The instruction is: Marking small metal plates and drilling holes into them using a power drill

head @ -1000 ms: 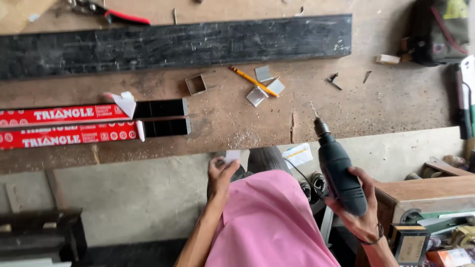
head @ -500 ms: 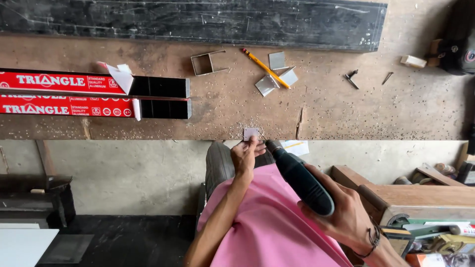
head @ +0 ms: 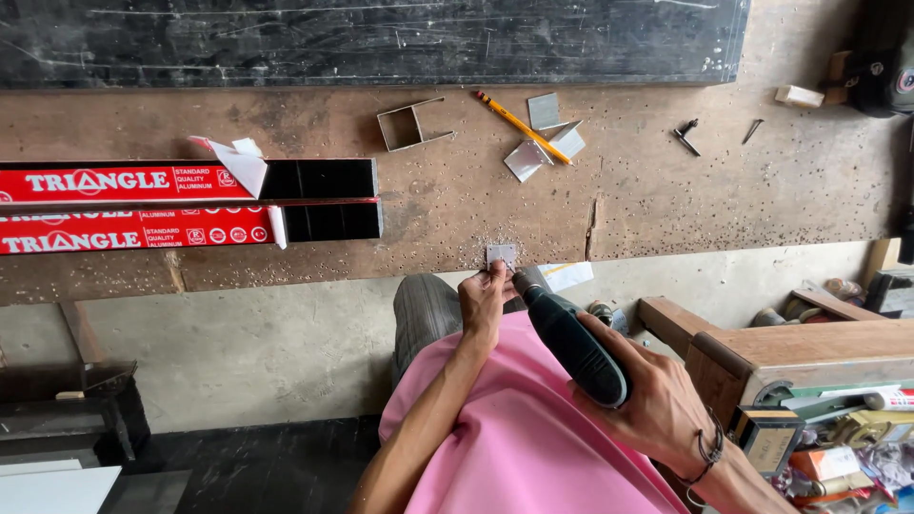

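- Hands first: your left hand [head: 484, 300] reaches up from your lap to the near edge of the surface [head: 666, 200], fingertips pinched on a small metal plate [head: 501, 254], so that grip is narrow and closed on the plate.
- Plate sits right at the surface edge, in a scatter of pale shavings.
- Your right hand [head: 657, 405] wraps fully round the body of a dark green power drill [head: 569, 335], grip closed tight on it; wrist bent, strap on the wrist.
- Drill points up-left, nose just beside your left hand's fingers and just below the plate; whether the tip touches the plate you cannot tell.
- Around: two red-wrapped black aluminium tubes [head: 190, 200] lie left on the surface, well apart from the plate.
- Farther back: open square metal bracket [head: 405, 126], yellow pencil [head: 524, 128], loose metal offcuts [head: 547, 138], dark screws [head: 687, 136].
- Long black board [head: 362, 38] runs along the far side.
- Wooden stand with clutter [head: 790, 352] to your right.
- Nothing lies between drill and plate.
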